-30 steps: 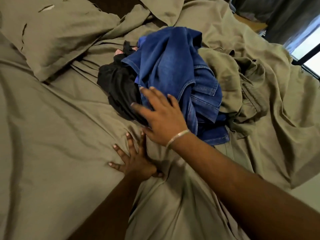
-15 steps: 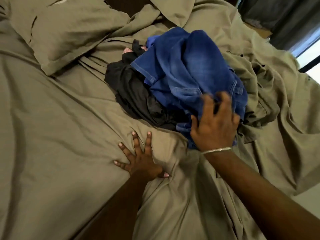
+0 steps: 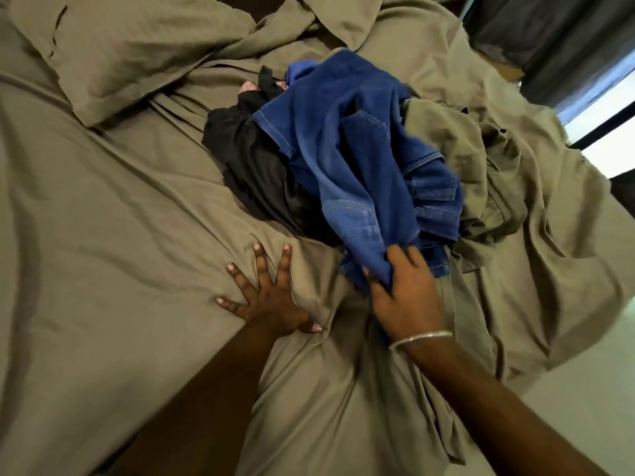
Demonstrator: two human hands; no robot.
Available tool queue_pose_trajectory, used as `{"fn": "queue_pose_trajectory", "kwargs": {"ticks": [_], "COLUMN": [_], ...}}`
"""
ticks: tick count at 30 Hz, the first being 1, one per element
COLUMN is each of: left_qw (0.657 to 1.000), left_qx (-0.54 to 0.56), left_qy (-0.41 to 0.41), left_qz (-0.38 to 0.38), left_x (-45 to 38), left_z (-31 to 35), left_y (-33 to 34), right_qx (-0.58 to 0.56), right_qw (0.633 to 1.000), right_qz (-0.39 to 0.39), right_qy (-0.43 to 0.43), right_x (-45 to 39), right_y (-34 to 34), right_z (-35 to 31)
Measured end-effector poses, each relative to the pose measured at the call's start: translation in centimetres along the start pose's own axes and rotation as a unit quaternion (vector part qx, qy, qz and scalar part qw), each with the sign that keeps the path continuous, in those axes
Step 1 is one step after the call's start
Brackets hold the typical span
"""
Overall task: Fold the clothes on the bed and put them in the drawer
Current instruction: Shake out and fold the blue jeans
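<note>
Your right hand (image 3: 403, 297) has the blue jeans (image 3: 357, 159) by their near end: fingers and thumb curled round a bunch of denim at the lower edge of the pile, so that grip is full of jeans. A thin metal bangle (image 3: 421, 339) sits on that wrist.

The jeans lie crumpled in the middle of the bed (image 3: 103, 235), so no clean outline shows, but the long run of cloth goes from the far side of the heap down toward you, the gathered end pointing at your right hand. A stitched hem edge shows on the left side, waistband seams on the right.

Your left hand (image 3: 264, 297) is flat on the olive sheet, fingers spread wide and straight, pressing into the fabric just beside the pile and holding nothing.

Under the jeans, to their left, a black garment (image 3: 247, 159) spills out onto the sheet, touching them. An olive garment (image 3: 443, 139) lies bunched against the jeans' right side. A pillow (image 3: 137, 49) in the same olive cloth rests at the far left, well apart from the clothes.
</note>
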State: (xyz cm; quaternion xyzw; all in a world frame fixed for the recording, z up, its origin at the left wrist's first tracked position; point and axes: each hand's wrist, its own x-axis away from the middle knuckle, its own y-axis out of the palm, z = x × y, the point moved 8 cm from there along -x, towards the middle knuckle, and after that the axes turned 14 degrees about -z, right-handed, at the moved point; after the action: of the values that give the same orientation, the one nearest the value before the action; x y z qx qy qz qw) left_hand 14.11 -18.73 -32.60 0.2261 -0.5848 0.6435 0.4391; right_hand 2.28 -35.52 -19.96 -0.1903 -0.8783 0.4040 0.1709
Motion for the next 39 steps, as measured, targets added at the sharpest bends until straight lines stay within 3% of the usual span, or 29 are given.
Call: {"fn": "queue_pose_trajectory", "kwargs": {"ticks": [4,6,8,10,12,14,15,16,17,20,22,23,25,28,30,34,37,39], "left_qw": [0.998,0.982,0.936,0.911,0.895,0.874,0.843,0.807,0.785,0.791,0.771,0.758,0.718,0.679,0.674,0.698,0.655,0.620], "left_qx": [0.013,0.067,0.129,0.184,0.283,0.401,0.484,0.554,0.590,0.573,0.591,0.600,0.637,0.692,0.703,0.693,0.734,0.743], "left_qy": [0.041,0.176,0.328,0.369,0.345,0.272,0.234,0.204,0.190,0.215,0.236,0.252,0.260,0.195,0.176,0.157,0.170,0.247], "left_qz": [-0.051,-0.016,-0.006,-0.011,0.006,0.023,0.022,0.021,0.024,0.003,-0.030,-0.054,-0.108,-0.144,-0.143,-0.087,-0.061,-0.048], "left_x": [2.1,5.7,10.9,16.1,19.8,21.8,23.6,24.3,26.0,29.8,31.8,32.7,34.4,35.8,36.6,38.9,41.5,43.0], "left_z": [-0.5,0.4,1.5,1.4,0.0,-1.7,-2.7,-3.0,-3.5,-4.2,-5.9,-6.8,-8.9,-13.5,-16.6,-22.4,-26.6,-28.0], "left_y": [-0.8,-1.9,-2.1,-1.2,-1.1,-1.6,-2.1,-2.5,-3.4,-5.6,-6.4,-6.7,-6.7,-5.7,-5.6,-6.3,-6.4,-6.7], "right_qx": [-0.068,-0.128,-0.239,-0.343,-0.501,-0.653,-0.676,-0.670,-0.633,-0.447,-0.319,-0.280,-0.288,-0.225,-0.187,-0.195,-0.251,-0.331], "right_qw": [0.995,0.986,0.962,0.929,0.852,0.740,0.718,0.724,0.757,0.884,0.937,0.947,0.934,0.928,0.946,0.970,0.963,0.939], "right_qz": [-0.065,-0.086,-0.092,-0.109,-0.141,-0.157,-0.164,-0.165,-0.158,-0.101,-0.065,-0.073,-0.151,-0.226,-0.184,-0.086,-0.050,-0.045], "right_qy": [0.043,0.069,0.094,0.089,0.057,0.035,0.025,0.007,-0.015,-0.092,-0.125,-0.137,-0.146,-0.191,-0.189,-0.117,-0.080,-0.083], "right_x": [4.6,6.8,8.6,10.2,11.3,12.0,12.6,12.7,13.1,13.8,14.3,14.7,15.8,18.0,19.4,22.2,24.6,25.7], "right_y": [0.7,0.8,1.2,1.6,1.7,1.4,0.9,0.3,-0.2,-2.4,-3.6,-3.6,-2.6,-0.1,1.4,3.5,4.5,4.4], "right_z": [-1.7,-3.5,-5.5,-8.0,-10.8,-12.7,-13.6,-13.8,-14.5,-15.5,-15.9,-16.3,-17.8,-22.1,-24.7,-28.7,-31.6,-33.8]}}
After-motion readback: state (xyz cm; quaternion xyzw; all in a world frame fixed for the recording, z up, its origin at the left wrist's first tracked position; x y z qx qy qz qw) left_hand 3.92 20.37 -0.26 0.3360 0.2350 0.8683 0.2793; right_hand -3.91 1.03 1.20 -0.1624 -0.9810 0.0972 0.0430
